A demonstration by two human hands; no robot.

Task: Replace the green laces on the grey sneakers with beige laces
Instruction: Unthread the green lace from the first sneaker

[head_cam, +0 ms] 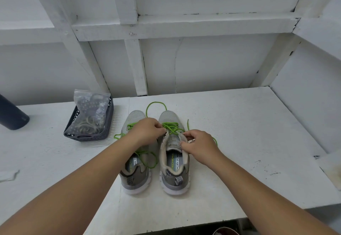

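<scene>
Two grey sneakers stand side by side on the white table, toes pointing away from me: the left sneaker [135, 172] and the right sneaker [174, 162]. Both carry green laces [172, 126], loosened, with loops trailing past the toes and sides. My left hand [147, 133] reaches across the left sneaker and pinches the green lace at the right sneaker's eyelets. My right hand [200, 147] grips the right sneaker's collar edge beside the tongue. Beige laces [86, 124] appear to lie in a clear bag inside the basket.
A dark grey basket [88, 136] with a clear plastic bag stands left of the sneakers. A dark cylinder [13, 114] lies at the far left. White wall framing rises behind the table [239, 133]; its front edge is near me.
</scene>
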